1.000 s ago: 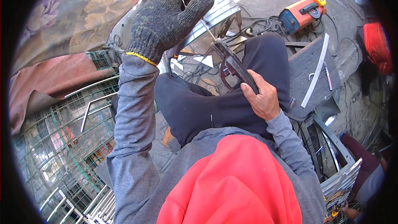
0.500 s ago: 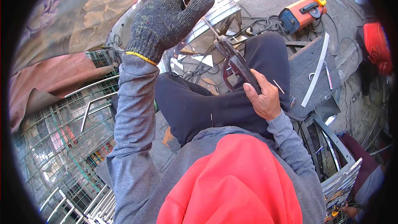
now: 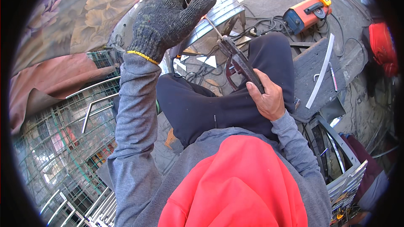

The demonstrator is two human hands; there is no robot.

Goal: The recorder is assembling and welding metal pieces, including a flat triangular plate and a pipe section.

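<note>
Dark-grey knitted fabric (image 3: 147, 33) is worn over the raised left hand (image 3: 170, 19), whose grip cannot be made out. By the bare right hand (image 3: 269, 98), a long, dark, clamp-like holder (image 3: 240, 62) is grasped above the black-trousered lap (image 3: 202, 109), its slender metal rod (image 3: 213, 27) angled toward the left.

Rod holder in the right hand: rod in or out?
In. The thin rod sticks out from the front end of the dark holder, which the right hand grips.

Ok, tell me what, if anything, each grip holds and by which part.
Right grip: the dark electrode holder, by its handle. Left grip, gloved: cannot be told whether it holds anything.
</note>
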